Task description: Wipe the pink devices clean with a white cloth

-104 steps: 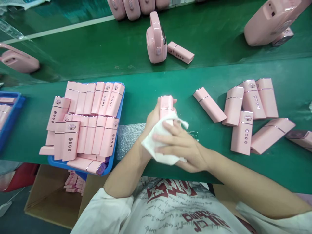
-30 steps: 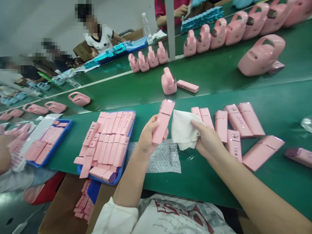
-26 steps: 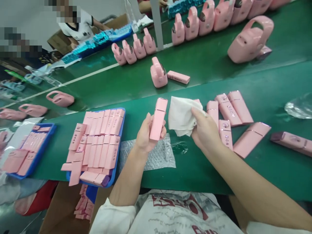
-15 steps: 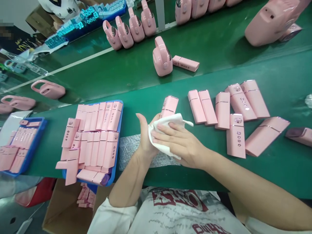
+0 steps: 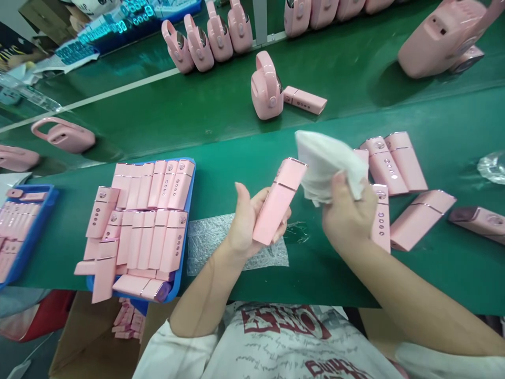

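Note:
A pink box-shaped device (image 5: 279,202) with a shiny seam band lies slanted across my left hand (image 5: 246,223). The fingers curl behind it, and the thumb stands away from it. In my right hand (image 5: 351,216) is a bunched white cloth (image 5: 329,163), pinched near its lower right corner and raised to the right of the device, blurred by motion. Below my left hand, a sheet of bubble wrap (image 5: 213,242) lies on the green table (image 5: 240,152). Several more pink devices (image 5: 422,218) lie to the right, some partly hidden by the cloth and right hand.
A blue tray (image 5: 190,184) heaped with pink devices stands left of my hands. Another blue tray (image 5: 35,242) is farther left. Pink handled units (image 5: 267,89) stand on the far side. An open cardboard box (image 5: 84,337) sits below the table edge.
My right hand has lifted the white cloth off the pink device and moved right and upward. The device now lies uncovered in my left hand.

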Available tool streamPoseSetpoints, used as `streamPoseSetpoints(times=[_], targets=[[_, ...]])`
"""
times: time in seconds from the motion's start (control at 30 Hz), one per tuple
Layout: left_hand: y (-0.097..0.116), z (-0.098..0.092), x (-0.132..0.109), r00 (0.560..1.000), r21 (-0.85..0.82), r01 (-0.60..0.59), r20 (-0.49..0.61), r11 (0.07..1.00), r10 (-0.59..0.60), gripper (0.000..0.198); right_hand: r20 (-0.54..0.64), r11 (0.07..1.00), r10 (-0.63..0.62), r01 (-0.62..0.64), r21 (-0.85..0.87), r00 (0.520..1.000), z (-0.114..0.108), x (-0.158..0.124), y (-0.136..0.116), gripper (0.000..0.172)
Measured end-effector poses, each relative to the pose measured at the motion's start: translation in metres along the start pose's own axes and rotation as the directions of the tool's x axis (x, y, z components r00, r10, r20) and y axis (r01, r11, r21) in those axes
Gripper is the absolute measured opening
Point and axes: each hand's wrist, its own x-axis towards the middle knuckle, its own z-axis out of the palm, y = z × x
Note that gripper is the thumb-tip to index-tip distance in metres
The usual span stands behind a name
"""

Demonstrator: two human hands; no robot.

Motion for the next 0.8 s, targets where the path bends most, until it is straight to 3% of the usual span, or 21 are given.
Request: streamPoseSetpoints(times=[0.07,0.1,0.23,0.4,0.47,0.53,0.57,0.63,0.67,0.7,0.73,0.8], targets=[[0.000,0.000,-0.001,0.999,0.029,-0.026,0.034,0.999,0.025,0.065,-0.207,0.959,0.188,-0.134,0.249,0.960,0.001,0.009,-0.002,0.028],[-0.001,0.000,-0.001,0.999,0.034,-0.039,0.038,0.999,0.038,0.061,-0.233,0.932,0.237,-0.153,0.328,0.943,0.002,0.012,-0.003,0.027],[-0.001,-0.001,0.000,0.997,0.001,-0.052,0.051,0.999,0.052,0.057,-0.099,0.871,0.389,-0.332,0.361,0.916,0.006,0.013,-0.001,0.027],[0.000,-0.003,0.001,0.998,-0.028,-0.031,0.062,0.999,0.032,0.061,-0.017,0.908,0.325,-0.308,0.284,0.945,0.005,-0.002,-0.004,0.036],[-0.002,-0.003,0.001,0.998,-0.013,-0.039,0.045,0.999,0.040,0.060,0.001,0.966,0.217,-0.215,0.141,0.976,0.002,-0.007,-0.008,0.037],[-0.007,-0.004,0.002,0.999,0.025,-0.044,0.014,0.999,0.043,0.060,0.143,0.999,0.005,0.002,-0.049,0.990,0.000,-0.011,-0.010,0.035],[-0.009,-0.004,0.003,0.999,0.038,-0.040,-0.002,0.998,0.040,0.063,0.260,0.979,-0.128,0.163,-0.119,0.957,-0.002,-0.011,-0.010,0.032],[-0.013,-0.005,0.004,1.000,0.043,-0.008,-0.019,0.999,0.009,0.073,0.499,0.860,-0.369,0.492,-0.138,0.784,-0.004,-0.010,-0.007,0.028],[-0.014,-0.006,0.004,1.000,0.032,0.008,-0.012,0.999,-0.007,0.077,0.560,0.793,-0.446,0.598,-0.114,0.699,-0.005,-0.008,-0.005,0.029],[-0.014,-0.006,0.004,1.000,0.014,0.013,0.002,1.000,-0.013,0.079,0.565,0.759,-0.485,0.642,-0.107,0.668,-0.005,-0.005,-0.003,0.030],[-0.013,-0.006,0.004,1.000,-0.004,0.011,0.024,1.000,-0.011,0.077,0.521,0.770,-0.483,0.624,-0.130,0.704,-0.006,-0.002,-0.001,0.032],[-0.009,-0.007,0.003,0.998,-0.029,0.008,0.068,1.000,-0.006,0.067,0.309,0.889,-0.335,0.408,-0.209,0.890,-0.006,0.005,0.002,0.031]])
